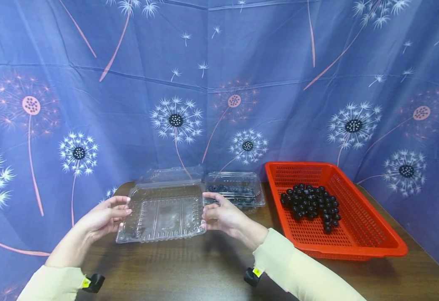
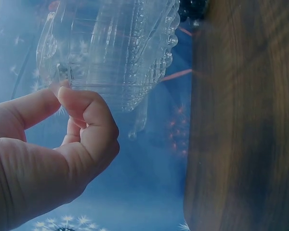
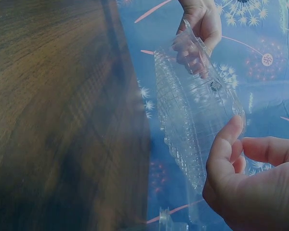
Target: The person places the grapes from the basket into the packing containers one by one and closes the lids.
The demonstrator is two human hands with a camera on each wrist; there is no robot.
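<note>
A clear plastic clamshell container (image 1: 168, 213) is held up above the table, its lid (image 1: 170, 174) swung open at the back. My left hand (image 1: 104, 216) pinches its left rim between thumb and fingers, as the left wrist view also shows with the container (image 2: 106, 53) beyond the fingertips. At the opposite side, my right hand (image 1: 224, 215) pinches the right rim; in the right wrist view thumb and finger meet at the edge of the ribbed container (image 3: 183, 110). Nothing lies inside it.
Behind my right hand stands a closed clear container (image 1: 236, 188) with dark round fruit inside. A red plastic basket (image 1: 355, 246) at the right holds a heap of dark grapes (image 1: 309, 202). The brown table (image 1: 174, 271) ends at a blue dandelion-patterned curtain (image 1: 211, 50).
</note>
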